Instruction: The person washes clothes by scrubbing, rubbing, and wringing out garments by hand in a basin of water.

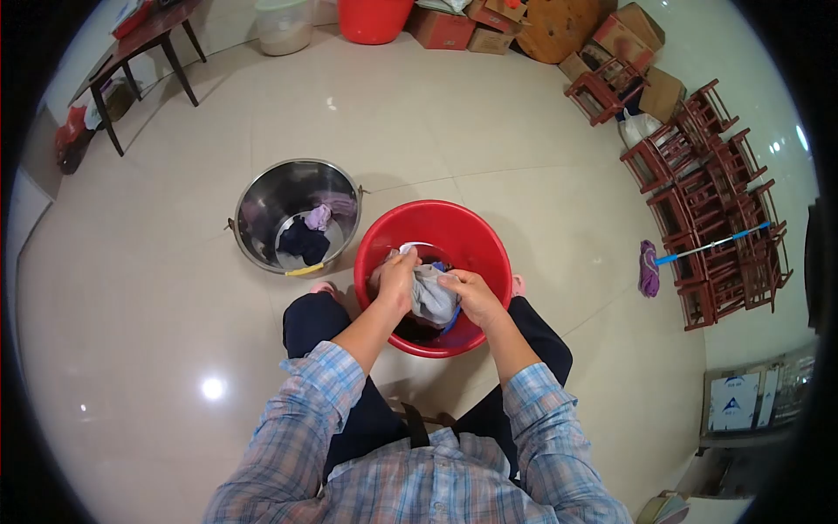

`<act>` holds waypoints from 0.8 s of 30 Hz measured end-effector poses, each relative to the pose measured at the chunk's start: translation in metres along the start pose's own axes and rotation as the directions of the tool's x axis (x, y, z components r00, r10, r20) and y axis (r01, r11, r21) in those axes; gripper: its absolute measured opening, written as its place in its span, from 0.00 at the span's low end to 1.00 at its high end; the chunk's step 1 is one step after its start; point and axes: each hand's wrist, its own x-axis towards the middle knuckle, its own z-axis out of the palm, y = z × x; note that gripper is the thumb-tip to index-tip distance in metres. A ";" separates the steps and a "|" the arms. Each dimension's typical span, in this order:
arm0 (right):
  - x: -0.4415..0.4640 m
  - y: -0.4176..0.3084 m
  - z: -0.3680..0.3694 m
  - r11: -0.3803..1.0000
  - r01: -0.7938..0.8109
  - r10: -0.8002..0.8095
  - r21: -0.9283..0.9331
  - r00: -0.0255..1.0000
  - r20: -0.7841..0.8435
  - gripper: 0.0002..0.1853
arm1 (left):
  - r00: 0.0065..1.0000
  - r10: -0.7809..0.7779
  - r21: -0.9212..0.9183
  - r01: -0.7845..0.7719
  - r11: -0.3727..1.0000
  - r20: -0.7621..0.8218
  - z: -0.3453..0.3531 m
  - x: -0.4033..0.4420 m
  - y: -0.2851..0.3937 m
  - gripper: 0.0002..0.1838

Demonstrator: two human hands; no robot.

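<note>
A red basin stands on the floor between the person's feet, with dark and blue cloth partly visible inside. Over it a light grey cloth is stretched between both hands. My left hand is closed on the cloth's left part, its fingers partly hidden. My right hand pinches the same cloth at its right edge, thumb on top. To the left of the basin, a metal bucket with a yellow handle grip holds a dark cloth and a light purple cloth.
Stacked wooden stools line the right side, with a blue-handled mop leaning there. Cardboard boxes, a red bucket and a lidded pale bucket stand at the back. A dark table is at upper left.
</note>
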 end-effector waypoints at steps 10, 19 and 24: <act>-0.001 -0.004 0.010 0.991 0.111 -0.122 -0.077 0.980 -0.156 0.09 | 0.996 0.094 0.232 -0.090 0.969 -0.008 0.003 -0.007 0.003 0.10; 0.006 -0.010 0.006 0.940 0.265 -0.309 -0.216 0.928 -0.206 0.09 | 0.995 -0.081 0.339 0.055 0.939 0.061 0.005 -0.007 0.009 0.19; 0.011 -0.015 -0.001 0.952 0.287 -0.307 -0.111 0.904 -0.299 0.10 | 0.981 -0.160 0.043 0.156 0.987 0.108 0.013 -0.018 0.026 0.16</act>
